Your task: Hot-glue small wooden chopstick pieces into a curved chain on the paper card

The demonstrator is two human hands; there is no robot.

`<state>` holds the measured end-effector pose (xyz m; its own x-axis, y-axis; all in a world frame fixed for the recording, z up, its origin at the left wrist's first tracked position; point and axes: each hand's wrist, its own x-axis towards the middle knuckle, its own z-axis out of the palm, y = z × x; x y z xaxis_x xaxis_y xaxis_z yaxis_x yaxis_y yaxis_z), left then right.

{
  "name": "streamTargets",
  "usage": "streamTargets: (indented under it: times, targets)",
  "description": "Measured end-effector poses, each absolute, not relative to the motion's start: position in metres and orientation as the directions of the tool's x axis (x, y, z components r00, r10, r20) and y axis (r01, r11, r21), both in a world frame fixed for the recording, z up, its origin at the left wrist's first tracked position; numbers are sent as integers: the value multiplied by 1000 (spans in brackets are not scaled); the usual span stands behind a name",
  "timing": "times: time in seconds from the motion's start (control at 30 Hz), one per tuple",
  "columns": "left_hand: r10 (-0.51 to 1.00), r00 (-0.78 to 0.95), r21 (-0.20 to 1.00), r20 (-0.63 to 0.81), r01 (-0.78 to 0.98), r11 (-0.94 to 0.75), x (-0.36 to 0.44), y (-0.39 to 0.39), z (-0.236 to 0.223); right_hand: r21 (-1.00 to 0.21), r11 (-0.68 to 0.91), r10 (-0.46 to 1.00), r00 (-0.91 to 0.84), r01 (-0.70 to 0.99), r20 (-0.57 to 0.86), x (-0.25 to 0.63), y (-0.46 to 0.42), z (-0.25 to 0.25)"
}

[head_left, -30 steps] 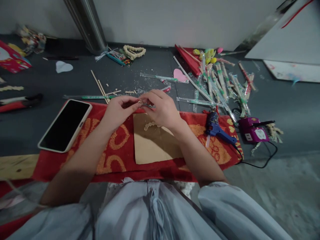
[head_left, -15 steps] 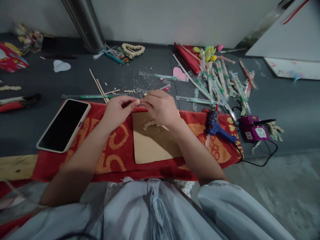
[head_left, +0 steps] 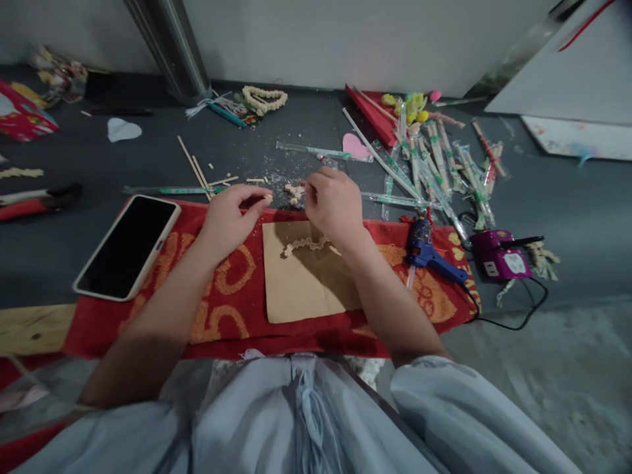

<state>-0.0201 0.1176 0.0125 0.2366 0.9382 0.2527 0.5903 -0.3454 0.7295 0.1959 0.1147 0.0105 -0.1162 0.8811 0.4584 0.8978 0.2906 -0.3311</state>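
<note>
My left hand [head_left: 234, 217] is closed in a pinch on a small pale wooden piece [head_left: 268, 197] above the far edge of the red cloth. My right hand [head_left: 336, 205] has its fingers curled together beside a little heap of pale wooden bits [head_left: 295, 193]; whatever is in its fingertips is hidden. Below the hands lies a brown cardboard sheet [head_left: 301, 289]. On it rests a wavy strip of small wooden pieces [head_left: 309, 244], partly covered by the right wrist.
A phone [head_left: 128, 247] lies left on the red cloth [head_left: 217, 332]. To the right are a blue glue gun [head_left: 429, 253] with its cord and a purple box [head_left: 503, 253]. Behind sit wrapped chopsticks [head_left: 439, 155], a wooden heart outline [head_left: 264, 99] and loose sticks [head_left: 195, 164]. Pliers [head_left: 39, 199] lie far left.
My hands have moved apart. The right hand has shifted right, uncovering the heap of wooden bits and more of the wavy strip. The left keeps its pinch, slightly further left.
</note>
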Motion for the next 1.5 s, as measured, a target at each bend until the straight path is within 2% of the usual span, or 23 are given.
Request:
streamTargets:
  times: [0.13, 0.23, 0.4, 0.53, 0.63, 0.73, 0.87, 1.0, 1.27, 1.5]
  targets:
    - [952, 200, 813, 232, 498, -302, -20, 118, 9, -338, 236, 898, -71, 911, 435, 196, 118, 2]
    - [950, 194, 816, 245, 488, -310, -20, 117, 11, -350, 272, 918, -133, 896, 374, 193, 117, 2]
    - [918, 202, 745, 342, 536, -396, -18, 109, 20, -441, 392, 897, -229, 807, 379, 192, 110, 13]
    - [877, 266, 656, 400, 585, -477, -17, 105, 25, -582, 536, 841, -324, 611, 434, 191, 106, 20]
    - [850, 306, 580, 429, 629, -519, -17, 104, 26, -624, 590, 807, -367, 512, 463, 190, 105, 20]
    - [863, 293, 598, 411, 628, -498, -16, 103, 25, -651, 593, 805, -376, 474, 460, 189, 106, 18]
    - [883, 265, 622, 388, 631, -463, -15, 101, 25, -656, 587, 809, -375, 474, 452, 189, 106, 17]
    - [860, 310, 578, 406, 642, -504, -16, 102, 26, -642, 582, 813, -371, 499, 449, 190, 106, 16]
    - [867, 311, 578, 389, 651, -493, -16, 104, 24, -637, 639, 769, -368, 431, 523, 191, 106, 14]
    - [855, 347, 495, 385, 705, -509, -14, 101, 19, -627, 580, 814, -339, 520, 471, 187, 105, 10]
